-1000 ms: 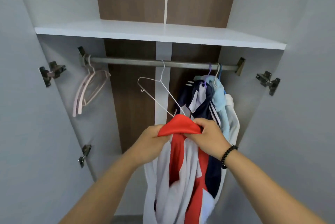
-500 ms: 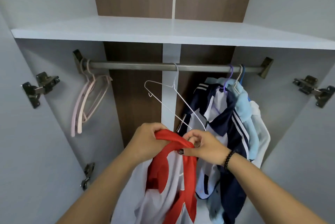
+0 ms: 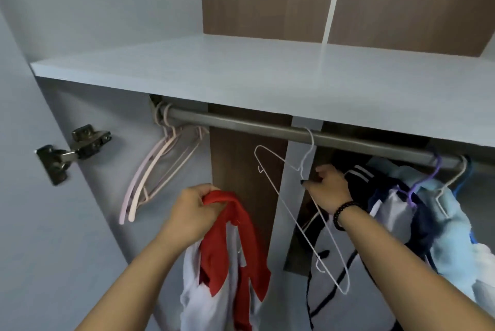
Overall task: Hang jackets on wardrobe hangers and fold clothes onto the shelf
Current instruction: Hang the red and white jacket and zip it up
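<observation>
The red and white jacket (image 3: 230, 258) hangs at 6 o'clock, its red collar bunched in the left hand (image 3: 192, 210), whose grip is curled tight on it. At 3 o'clock the right hand (image 3: 328, 188) pinches the white wire hanger (image 3: 292, 212) on the rail (image 3: 241, 123). Above, the pale shelf (image 3: 187, 68); hung jackets (image 3: 417, 204) at 4 o'clock, pink hangers (image 3: 158, 167) at 9.

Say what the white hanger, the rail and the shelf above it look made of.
White hanger: thin wire, seemingly metal with a white coating, judging by its slim bent outline. Rail: metal tube with a dull grey brushed look and a soft highlight along it. Shelf: smooth matt white board, likely laminate; its core cannot be seen.
</observation>
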